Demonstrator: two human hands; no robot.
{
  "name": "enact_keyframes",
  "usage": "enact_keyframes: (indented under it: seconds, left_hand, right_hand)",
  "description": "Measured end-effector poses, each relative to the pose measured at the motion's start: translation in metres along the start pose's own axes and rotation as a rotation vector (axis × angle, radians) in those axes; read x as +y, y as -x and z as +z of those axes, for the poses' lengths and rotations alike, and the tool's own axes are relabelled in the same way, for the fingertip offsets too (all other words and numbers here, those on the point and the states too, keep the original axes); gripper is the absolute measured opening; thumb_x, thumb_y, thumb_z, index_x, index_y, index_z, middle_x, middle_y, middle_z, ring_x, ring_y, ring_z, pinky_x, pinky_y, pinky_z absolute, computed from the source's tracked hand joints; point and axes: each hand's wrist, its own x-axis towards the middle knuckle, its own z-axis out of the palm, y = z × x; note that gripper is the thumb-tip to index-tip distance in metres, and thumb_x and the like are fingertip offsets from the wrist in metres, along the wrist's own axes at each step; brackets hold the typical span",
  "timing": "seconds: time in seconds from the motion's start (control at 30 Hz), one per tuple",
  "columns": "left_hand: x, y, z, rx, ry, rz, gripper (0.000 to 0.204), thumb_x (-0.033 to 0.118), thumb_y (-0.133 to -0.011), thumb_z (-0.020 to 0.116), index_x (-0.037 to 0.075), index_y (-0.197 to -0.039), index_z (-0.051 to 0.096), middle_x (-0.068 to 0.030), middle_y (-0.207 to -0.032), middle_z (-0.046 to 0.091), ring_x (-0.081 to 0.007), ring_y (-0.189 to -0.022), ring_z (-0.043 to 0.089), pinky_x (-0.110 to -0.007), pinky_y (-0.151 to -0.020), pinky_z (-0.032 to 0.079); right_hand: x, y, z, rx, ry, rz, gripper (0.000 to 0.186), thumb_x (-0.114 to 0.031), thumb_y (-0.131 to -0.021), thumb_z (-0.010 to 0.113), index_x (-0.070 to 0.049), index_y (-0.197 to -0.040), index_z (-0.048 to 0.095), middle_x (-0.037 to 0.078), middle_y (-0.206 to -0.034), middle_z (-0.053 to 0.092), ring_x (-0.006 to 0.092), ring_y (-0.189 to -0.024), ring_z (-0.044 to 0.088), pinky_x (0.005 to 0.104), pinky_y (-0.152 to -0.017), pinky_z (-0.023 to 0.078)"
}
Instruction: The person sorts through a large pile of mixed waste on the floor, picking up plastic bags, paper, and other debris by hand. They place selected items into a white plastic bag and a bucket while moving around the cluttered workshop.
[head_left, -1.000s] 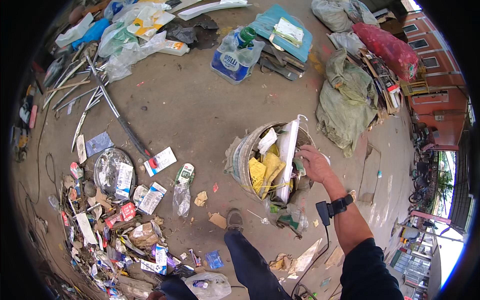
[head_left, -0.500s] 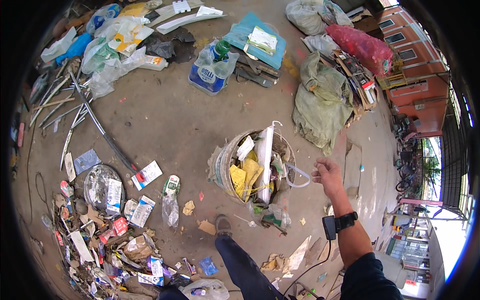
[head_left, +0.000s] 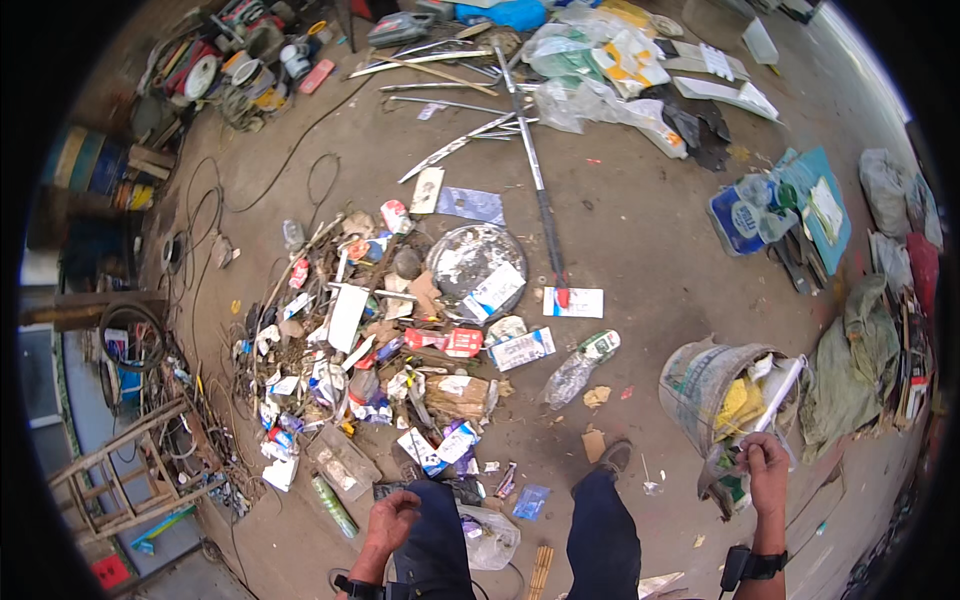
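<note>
My left hand is held in front of my left leg, fingers loosely bent with nothing visible in them. My right hand is over the near side of a worn, dirty bucket, its fingers half curled and no held object showing. A clear plastic strip shows beside that hand; I cannot tell whether they touch. The bucket is tilted and holds yellow scraps and a long white plastic piece poking over its rim. Dark and green scraps lie by its mouth, partly covered by my hand.
A litter heap spreads left of centre, with a round dirty lid and a flattened plastic bottle alongside. A long pole lies beyond. Packed bottles and a green sack are at right; a wooden frame is left.
The view has swung left, so the bucket now appears farther right. My left hand has come into view. My right hand has moved from beside the bucket to over its near side.
</note>
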Motion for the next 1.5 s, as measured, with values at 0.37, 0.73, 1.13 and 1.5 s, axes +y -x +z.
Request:
enact_keyframes:
  seconds: [0.37, 0.73, 1.13, 1.5]
  left_hand:
    - [-0.125, 0.017, -0.164, 0.303, 0.159, -0.173, 0.011, 0.011, -0.077, 0.069, 0.002, -0.083, 0.069, -0.0091, -0.075, 0.068, -0.0162, -0.068, 0.064, -0.030, -0.068, 0.052]
    - [-0.164, -0.054, -0.272, 0.293, -0.008, -0.093, 0.021, 0.016, -0.077, 0.063, 0.004, -0.090, 0.073, -0.0187, -0.086, 0.071, -0.0335, -0.083, 0.070, -0.040, -0.080, 0.055]
    - [-0.158, -0.161, -0.247, 0.334, 0.111, -0.288, 0.027, 0.026, -0.081, 0.066, 0.004, -0.094, 0.074, -0.0186, -0.090, 0.072, -0.0326, -0.087, 0.070, -0.040, -0.084, 0.054]
    - [-0.227, -0.353, -0.186, 0.383, -0.587, -0.005, 0.078, 0.018, -0.072, 0.076, 0.002, -0.140, 0.040, -0.0236, -0.115, 0.063, -0.0416, -0.103, 0.062, -0.049, -0.093, 0.048]
  right_hand:
    - [-0.127, 0.052, 0.260, -0.358, 0.368, 0.018, 0.037, -0.028, -0.098, 0.056, 0.004, -0.083, 0.066, 0.009, -0.074, 0.068, 0.0145, -0.067, 0.065, 0.0286, -0.058, 0.053]
    - [-0.229, 0.109, 0.456, -0.557, 0.100, 0.072, 0.021, -0.019, -0.099, 0.056, 0.001, -0.099, 0.062, 0.009, -0.089, 0.068, 0.0159, -0.080, 0.067, 0.0308, -0.069, 0.057]
    - [-0.179, 0.052, 0.551, -0.758, -0.048, 0.248, 0.020, -0.019, -0.099, 0.055, -0.001, -0.108, 0.059, 0.009, -0.095, 0.066, 0.0160, -0.081, 0.066, 0.0292, -0.070, 0.057]
    - [-0.047, 0.034, 0.631, -0.881, -0.010, 0.413, 0.016, -0.013, -0.098, 0.055, 0.000, -0.106, 0.059, 0.007, -0.094, 0.066, 0.0128, -0.085, 0.064, 0.0286, -0.074, 0.055]
